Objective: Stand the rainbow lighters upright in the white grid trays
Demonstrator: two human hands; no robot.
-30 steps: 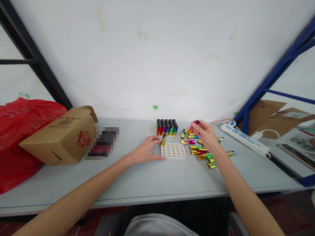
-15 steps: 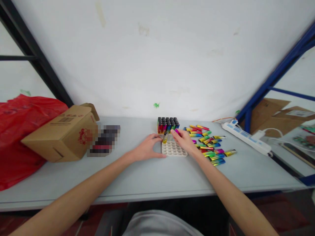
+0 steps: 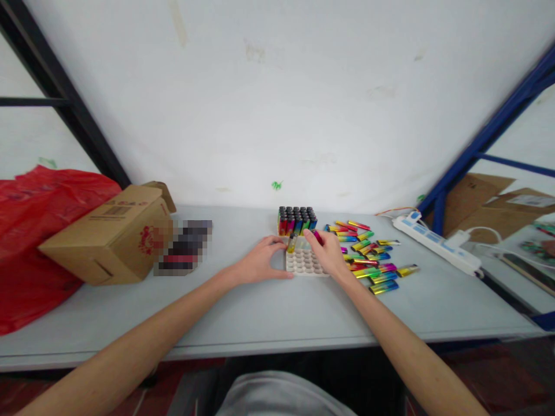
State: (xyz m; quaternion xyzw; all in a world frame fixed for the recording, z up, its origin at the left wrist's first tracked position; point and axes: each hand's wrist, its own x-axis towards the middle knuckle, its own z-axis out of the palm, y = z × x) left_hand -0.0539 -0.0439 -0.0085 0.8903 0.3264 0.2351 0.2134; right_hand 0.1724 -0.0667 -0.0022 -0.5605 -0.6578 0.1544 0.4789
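Observation:
A white tray (image 3: 307, 266) with rows of round holes lies before me. My left hand (image 3: 259, 261) grips its left side, thumb at the near corner and fingers at the far one. A yellow lighter (image 3: 291, 245) stands upright in the tray's far left corner. Above the tray's far right part, my right hand (image 3: 328, 254) pinches a purple lighter (image 3: 318, 236); its lower end is hidden by the fingers. Just behind the tray, a block of upright, black-topped lighters (image 3: 297, 219) stands in rows. Many loose, shiny lighters (image 3: 363, 247) lie to the right of my right hand.
A white power strip (image 3: 437, 245) with plugs lies at the right, near a blue metal frame (image 3: 489, 136). On the left are a cardboard box (image 3: 108, 237), a red plastic bag (image 3: 39, 248) and a blurred dark item (image 3: 184, 248). A wall (image 3: 277, 104) rises behind the table.
My right hand has shifted slightly right over the tray, with the purple lighter in its fingers. My left hand stays at the tray's left side.

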